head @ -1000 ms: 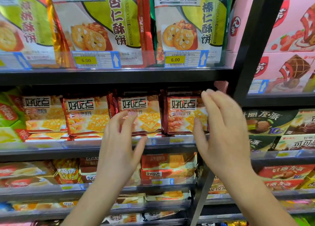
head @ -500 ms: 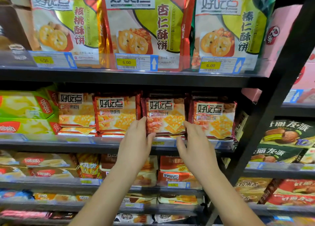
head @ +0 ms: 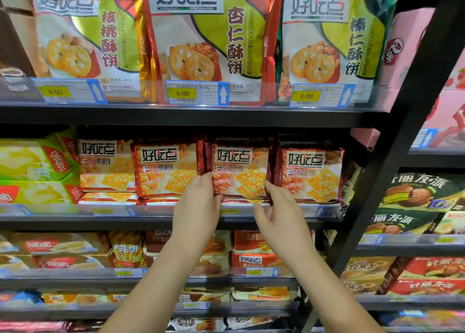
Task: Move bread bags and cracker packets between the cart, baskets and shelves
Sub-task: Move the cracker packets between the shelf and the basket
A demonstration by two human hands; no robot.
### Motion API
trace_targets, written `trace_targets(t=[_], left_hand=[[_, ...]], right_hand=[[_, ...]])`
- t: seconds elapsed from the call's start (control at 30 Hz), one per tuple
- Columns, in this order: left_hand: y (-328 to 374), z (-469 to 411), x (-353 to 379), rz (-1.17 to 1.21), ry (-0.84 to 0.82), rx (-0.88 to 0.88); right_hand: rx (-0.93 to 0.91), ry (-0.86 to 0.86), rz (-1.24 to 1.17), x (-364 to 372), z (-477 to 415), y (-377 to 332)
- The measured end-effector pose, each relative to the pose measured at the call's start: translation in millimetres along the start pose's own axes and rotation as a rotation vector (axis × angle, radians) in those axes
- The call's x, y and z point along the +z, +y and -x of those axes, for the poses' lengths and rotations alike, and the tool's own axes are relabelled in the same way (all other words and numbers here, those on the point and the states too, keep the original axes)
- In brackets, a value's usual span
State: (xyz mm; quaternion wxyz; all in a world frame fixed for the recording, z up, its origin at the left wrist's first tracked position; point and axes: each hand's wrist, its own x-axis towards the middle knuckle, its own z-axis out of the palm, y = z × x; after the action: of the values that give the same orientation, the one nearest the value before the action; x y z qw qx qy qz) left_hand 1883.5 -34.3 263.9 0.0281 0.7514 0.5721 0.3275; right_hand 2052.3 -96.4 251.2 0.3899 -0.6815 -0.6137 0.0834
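Currently both hands are up at the middle shelf [head: 151, 219], set at either lower corner of one red cracker packet [head: 241, 169]. That packet stands upright, facing front, third in a row of four alike, with a neighbouring packet [head: 166, 174] close on its left and another packet [head: 310, 176] close on its right. The left hand [head: 198, 207] covers the packet's lower left corner, its fingers curled round the left edge and its thumb against the bottom edge, so it grips the packet. The right hand [head: 281, 214] has its fingers lying up along the packet's lower right edge, in the gap beside the next one, while its thumb is spread out below the packet; whether it pinches the packet or only touches it cannot be told. On the shelf above stand three large biscuit bags [head: 208, 43] behind a clear rail with yellow price tags [head: 182, 93] reading 6.00. Green boxes [head: 30, 161] lie stacked at the left end of the middle shelf. A black upright post [head: 392, 171] slants past on the right, with pink boxes [head: 407, 56] beyond it.
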Motion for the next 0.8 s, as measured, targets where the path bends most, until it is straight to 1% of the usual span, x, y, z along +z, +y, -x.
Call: trace_targets(t=[0.17, 0.23, 0.27, 0.33, 0.37, 0.4, 0.47, 0.57, 0.67, 0.8], left_hand=[[1, 2, -4, 0.025, -0.019, -0.024], [3, 8, -10, 0.016, -0.017, -0.044], [7, 12, -13, 0.001, 0.011, -0.041], [23, 19, -22, 0.000, 0.082, 0.039], [35, 22, -23, 0.021, 0.091, 0.106], [47, 25, -23, 0.045, 0.066, 0.173], [71, 30, -11, 0.080, -0.044, 0.268], [93, 34, 18, 0.088, -0.188, 0.331], [102, 32, 41, 0.065, -0.282, 0.306], [112, 32, 50, 0.062, -0.301, 0.267]], right_hand=[[-0.039, 0.024, 0.029, -11, 6, 5], [-0.080, 0.140, 0.112, -20, 12, 10], [-0.099, 0.217, 0.165, -24, 13, 14], [-0.085, 0.331, 0.240, -30, 15, 19], [-0.054, 0.356, 0.253, -32, 14, 21], [-0.015, 0.363, 0.252, -33, 14, 23], [0.067, 0.333, 0.229, -36, 14, 28], [0.209, 0.223, 0.194, -40, 14, 39], [0.282, 0.127, 0.159, -43, 11, 49], [0.267, 0.100, 0.090, -48, 6, 54]])
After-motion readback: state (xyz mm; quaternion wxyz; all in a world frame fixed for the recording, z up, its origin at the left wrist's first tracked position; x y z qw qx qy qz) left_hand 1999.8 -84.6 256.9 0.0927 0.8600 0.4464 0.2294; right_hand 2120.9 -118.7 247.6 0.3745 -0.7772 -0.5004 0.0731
